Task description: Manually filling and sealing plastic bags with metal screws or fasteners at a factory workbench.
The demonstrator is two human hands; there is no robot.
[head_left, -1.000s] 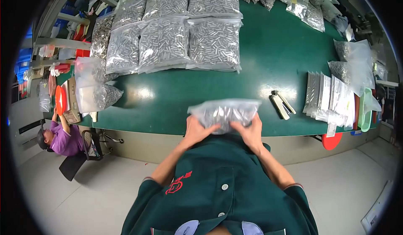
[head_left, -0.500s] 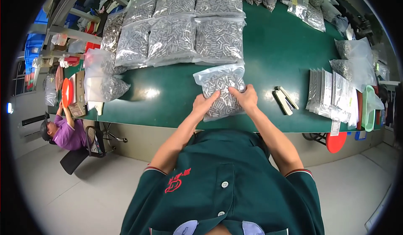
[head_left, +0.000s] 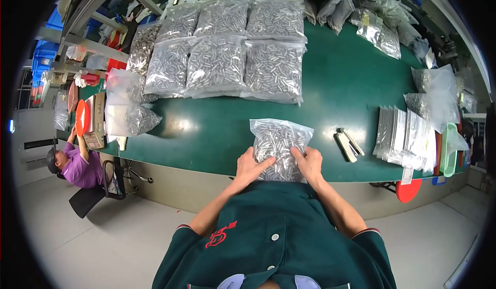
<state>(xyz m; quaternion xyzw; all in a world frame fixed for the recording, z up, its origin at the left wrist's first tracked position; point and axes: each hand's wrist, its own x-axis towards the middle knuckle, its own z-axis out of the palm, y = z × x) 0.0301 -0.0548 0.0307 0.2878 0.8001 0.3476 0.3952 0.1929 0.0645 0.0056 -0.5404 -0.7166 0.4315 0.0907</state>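
Observation:
A clear plastic bag full of small silvery metal cylinders lies at the near edge of the green table, close to my body. My left hand grips its left side, thumb pressed onto the front. On the opposite side my right hand holds it the same way. The fingers behind the bag are partly hidden. Beyond it, several larger filled bags of the same cylinders lie in two rows. Right of my right hand is a cream and black stapler.
The green table spans the view. Flat packets stand in a row at right, beside a pale green tray. Part-filled bags lie at left. A seated person in purple works at far left; a red stool is below the right edge.
Both hands have drawn the bag toward my body, down to the table's near edge. The whole view has shifted a little, showing more of the table's far side.

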